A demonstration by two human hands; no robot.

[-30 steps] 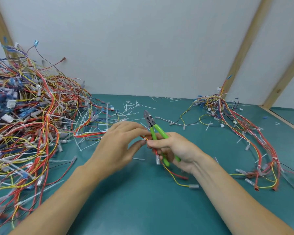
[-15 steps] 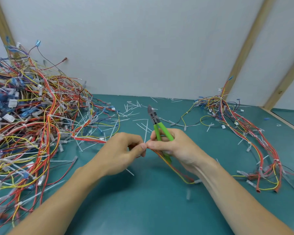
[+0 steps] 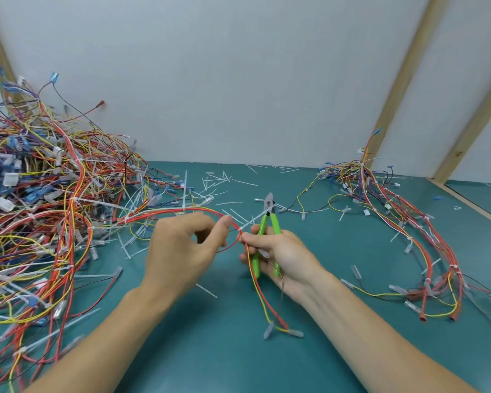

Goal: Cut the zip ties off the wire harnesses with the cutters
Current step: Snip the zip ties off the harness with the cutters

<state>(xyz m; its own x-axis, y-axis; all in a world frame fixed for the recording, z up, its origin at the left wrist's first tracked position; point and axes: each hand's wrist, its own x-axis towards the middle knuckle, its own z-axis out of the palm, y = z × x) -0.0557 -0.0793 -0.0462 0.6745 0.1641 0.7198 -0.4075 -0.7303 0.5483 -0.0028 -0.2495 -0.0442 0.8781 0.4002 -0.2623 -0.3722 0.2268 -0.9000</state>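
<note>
My left hand [image 3: 182,248] pinches a red and yellow wire harness [image 3: 182,212] that arcs out of the big pile on the left. A white zip tie [image 3: 251,222] binds these wires just right of my left thumb, its tail pointing up-right toward the cutter jaws. My right hand [image 3: 281,256] holds the green-handled cutters [image 3: 268,219] upright, jaws at the top, and its fingertips also pinch the wires below the tie. The harness's loose end hangs down to clear connectors [image 3: 284,331] on the table.
A large tangled heap of harnesses [image 3: 40,208] fills the left side of the teal table [image 3: 210,350]. A smaller bundle of harnesses [image 3: 408,231] lies at the right. Cut white tie scraps [image 3: 219,180] litter the middle back. A white wall rises behind, with wooden posts at right.
My left hand has drawn the harness farther out of the pile, leaving a red loop between my hands. A zip tie has come into sight at the cutters.
</note>
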